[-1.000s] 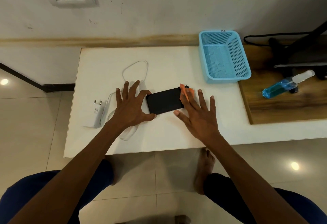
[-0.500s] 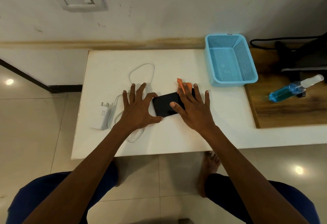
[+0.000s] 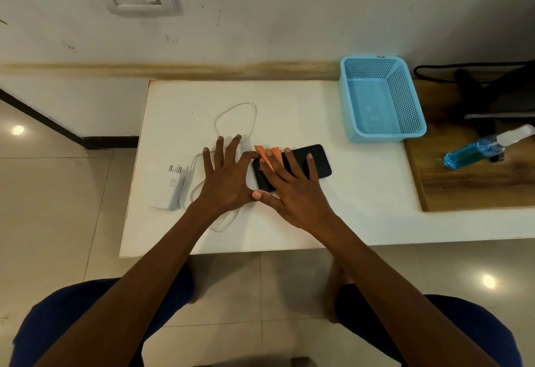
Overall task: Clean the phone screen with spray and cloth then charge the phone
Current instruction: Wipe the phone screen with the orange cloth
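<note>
Beside the charger (image 3: 170, 190), the phone (image 3: 307, 164) lies on the desk (image 3: 289, 112); flat right hand (image 3: 292, 187) presses the cloth (image 3: 269, 156) on it, spread left hand (image 3: 224, 177) bracing its end; wiping underway, charging remains

One phone (image 3: 314, 161), one cloth (image 3: 270, 156) (orange), one basket (image 3: 405, 100).

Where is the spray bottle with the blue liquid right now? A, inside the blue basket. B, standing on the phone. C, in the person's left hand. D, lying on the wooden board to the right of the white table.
D: the spray bottle lies on its side on the wooden board, outside the blue basket, while both hands are at the phone.
</note>
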Tool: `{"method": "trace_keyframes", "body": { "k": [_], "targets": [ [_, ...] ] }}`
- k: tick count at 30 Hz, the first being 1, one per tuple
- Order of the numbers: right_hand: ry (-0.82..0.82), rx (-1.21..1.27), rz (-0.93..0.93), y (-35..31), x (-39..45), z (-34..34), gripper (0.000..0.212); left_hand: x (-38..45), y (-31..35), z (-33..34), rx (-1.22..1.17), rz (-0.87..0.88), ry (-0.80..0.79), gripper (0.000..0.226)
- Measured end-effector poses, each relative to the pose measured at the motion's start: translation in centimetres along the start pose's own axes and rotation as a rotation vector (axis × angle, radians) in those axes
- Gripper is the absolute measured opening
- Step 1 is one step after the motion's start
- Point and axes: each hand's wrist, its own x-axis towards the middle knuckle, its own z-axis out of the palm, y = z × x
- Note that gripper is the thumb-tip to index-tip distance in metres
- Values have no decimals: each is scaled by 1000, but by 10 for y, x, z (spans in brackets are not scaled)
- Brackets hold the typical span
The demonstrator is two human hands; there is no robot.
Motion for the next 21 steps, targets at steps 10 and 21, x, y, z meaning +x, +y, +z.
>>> {"method": "trace_keyframes", "body": {
  "k": [10,21],
  "targets": [
    [-34,-123,102,29,-26,-3,82,0,1,-4,-39,16,14,89],
    [-18,-10,192,30,-52,1,84,3,0,-5,42,45,58,87]
  ]
}}
